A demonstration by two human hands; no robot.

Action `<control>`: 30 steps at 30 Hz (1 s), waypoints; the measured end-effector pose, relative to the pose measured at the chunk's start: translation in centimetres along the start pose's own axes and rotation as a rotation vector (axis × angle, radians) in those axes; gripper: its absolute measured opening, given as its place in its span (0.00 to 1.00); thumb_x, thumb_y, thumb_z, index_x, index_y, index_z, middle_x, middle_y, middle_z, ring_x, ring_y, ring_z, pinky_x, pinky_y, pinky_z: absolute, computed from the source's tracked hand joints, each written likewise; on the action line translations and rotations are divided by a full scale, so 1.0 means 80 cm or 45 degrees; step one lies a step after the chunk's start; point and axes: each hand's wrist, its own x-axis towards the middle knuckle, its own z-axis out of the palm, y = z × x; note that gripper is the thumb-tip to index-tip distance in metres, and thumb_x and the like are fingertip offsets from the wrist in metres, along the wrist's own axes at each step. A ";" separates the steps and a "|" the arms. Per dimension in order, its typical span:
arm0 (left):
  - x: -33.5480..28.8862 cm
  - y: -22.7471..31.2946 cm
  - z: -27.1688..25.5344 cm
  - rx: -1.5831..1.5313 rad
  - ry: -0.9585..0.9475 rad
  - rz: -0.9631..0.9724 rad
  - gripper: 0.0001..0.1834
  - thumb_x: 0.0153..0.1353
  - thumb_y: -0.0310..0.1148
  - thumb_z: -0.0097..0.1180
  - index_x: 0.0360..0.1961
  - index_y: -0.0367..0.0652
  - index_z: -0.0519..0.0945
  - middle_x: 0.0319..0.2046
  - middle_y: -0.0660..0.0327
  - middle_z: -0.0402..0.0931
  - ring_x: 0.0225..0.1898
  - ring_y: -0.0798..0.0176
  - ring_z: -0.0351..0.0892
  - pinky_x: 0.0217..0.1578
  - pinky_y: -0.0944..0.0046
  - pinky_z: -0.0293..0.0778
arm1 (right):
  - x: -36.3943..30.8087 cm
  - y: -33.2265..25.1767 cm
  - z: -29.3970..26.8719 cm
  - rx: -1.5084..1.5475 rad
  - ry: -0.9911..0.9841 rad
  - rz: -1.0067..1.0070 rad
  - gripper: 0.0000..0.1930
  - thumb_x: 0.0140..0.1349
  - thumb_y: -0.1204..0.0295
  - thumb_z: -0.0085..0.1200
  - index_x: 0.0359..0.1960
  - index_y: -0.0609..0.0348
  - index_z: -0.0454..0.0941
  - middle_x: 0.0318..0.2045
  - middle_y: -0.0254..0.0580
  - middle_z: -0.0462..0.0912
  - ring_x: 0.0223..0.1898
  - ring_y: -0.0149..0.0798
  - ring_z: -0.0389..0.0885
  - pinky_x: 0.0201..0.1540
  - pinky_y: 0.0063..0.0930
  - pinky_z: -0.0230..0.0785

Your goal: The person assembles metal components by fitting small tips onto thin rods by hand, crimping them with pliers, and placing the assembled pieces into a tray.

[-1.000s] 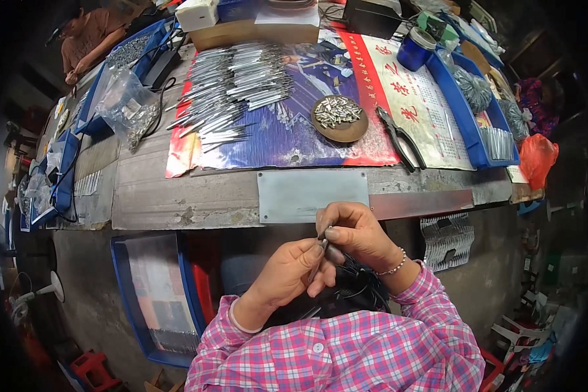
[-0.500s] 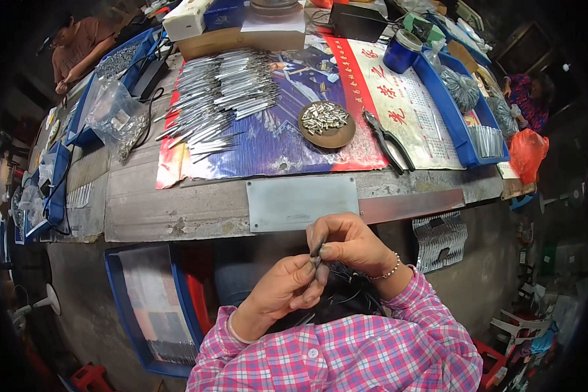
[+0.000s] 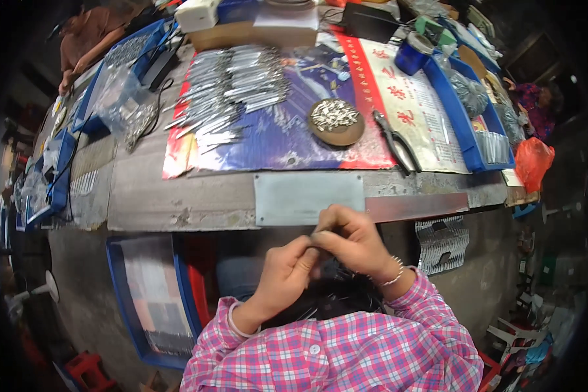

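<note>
My left hand (image 3: pixel 285 273) and my right hand (image 3: pixel 353 242) meet just off the bench's near edge, thumbs and fingers pinched together. Whatever sits between the fingertips is hidden and too small to name. Dark grime covers the fingertips. Just beyond my hands, a pale metal plate (image 3: pixel 309 198) is fixed at the edge of the bench. Farther back stands a round brown dish (image 3: pixel 342 138) of small silver metal pieces (image 3: pixel 334 115). To its right lie pliers (image 3: pixel 396 143) with black handles. Slim silver rods (image 3: pixel 258 78) are piled at the left on a printed poster.
Blue trays (image 3: pixel 467 117) with bagged parts stand at the right, more blue bins (image 3: pixel 83 117) at the left. A blue jar (image 3: pixel 414 53) stands at the back. Below the bench are a blue-rimmed tray (image 3: pixel 127 307) and a stack of metal strips (image 3: pixel 441 245). Two people sit beyond.
Both hands have drawn closer together and turned, so the small dark piece seen earlier between the fingertips is now hidden. The whole view has shifted slightly.
</note>
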 end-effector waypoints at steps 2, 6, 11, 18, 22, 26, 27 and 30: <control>-0.005 0.008 -0.010 -0.925 -0.436 -0.426 0.14 0.67 0.38 0.40 0.33 0.39 0.73 0.16 0.66 0.69 0.12 0.78 0.60 0.15 0.79 0.56 | -0.002 -0.012 -0.013 0.341 -0.235 0.135 0.04 0.59 0.76 0.51 0.29 0.64 0.70 0.28 0.36 0.73 0.31 0.26 0.73 0.32 0.20 0.64; 0.002 0.019 0.000 -0.126 -0.080 -0.283 0.12 0.65 0.35 0.44 0.31 0.37 0.73 0.16 0.64 0.72 0.13 0.75 0.67 0.15 0.74 0.61 | -0.002 0.008 -0.013 0.145 -0.188 -0.067 0.04 0.59 0.76 0.50 0.30 0.64 0.70 0.27 0.35 0.73 0.29 0.23 0.69 0.31 0.17 0.62; -0.002 -0.004 -0.002 0.219 0.123 0.126 0.12 0.65 0.34 0.44 0.30 0.37 0.73 0.16 0.64 0.72 0.13 0.75 0.67 0.15 0.73 0.61 | 0.005 0.013 -0.010 0.135 -0.058 0.265 0.05 0.63 0.74 0.45 0.31 0.62 0.71 0.24 0.30 0.73 0.25 0.22 0.69 0.27 0.15 0.64; -0.007 0.004 -0.016 -0.672 -0.268 -0.364 0.17 0.68 0.41 0.39 0.32 0.38 0.73 0.14 0.64 0.67 0.11 0.79 0.58 0.14 0.80 0.55 | 0.005 0.014 -0.021 0.375 -0.052 0.194 0.13 0.61 0.65 0.50 0.36 0.66 0.69 0.27 0.43 0.75 0.24 0.28 0.73 0.26 0.18 0.66; -0.009 0.003 -0.015 -0.755 -0.309 -0.395 0.17 0.68 0.41 0.39 0.31 0.38 0.72 0.13 0.64 0.67 0.11 0.79 0.58 0.13 0.80 0.54 | 0.002 0.009 -0.016 0.267 -0.016 0.185 0.12 0.61 0.67 0.51 0.34 0.65 0.68 0.26 0.42 0.74 0.24 0.28 0.72 0.25 0.17 0.65; -0.011 0.003 -0.014 -0.765 -0.342 -0.388 0.17 0.68 0.41 0.39 0.31 0.37 0.72 0.13 0.64 0.67 0.10 0.79 0.58 0.13 0.80 0.54 | -0.002 0.008 -0.013 0.165 -0.034 0.108 0.10 0.62 0.68 0.49 0.31 0.63 0.65 0.23 0.39 0.70 0.22 0.27 0.66 0.27 0.19 0.65; -0.011 0.003 -0.013 -0.755 -0.349 -0.380 0.17 0.68 0.40 0.39 0.31 0.37 0.72 0.13 0.64 0.67 0.10 0.79 0.58 0.13 0.80 0.55 | -0.003 0.009 -0.012 0.114 -0.046 0.085 0.10 0.63 0.69 0.48 0.30 0.63 0.64 0.22 0.38 0.68 0.21 0.26 0.64 0.28 0.21 0.65; -0.010 0.005 -0.013 -0.735 -0.345 -0.367 0.17 0.68 0.40 0.39 0.31 0.37 0.72 0.14 0.64 0.68 0.10 0.79 0.58 0.13 0.80 0.55 | -0.006 0.017 -0.004 0.062 0.005 -0.060 0.10 0.64 0.67 0.46 0.33 0.62 0.63 0.21 0.35 0.65 0.19 0.25 0.60 0.31 0.25 0.65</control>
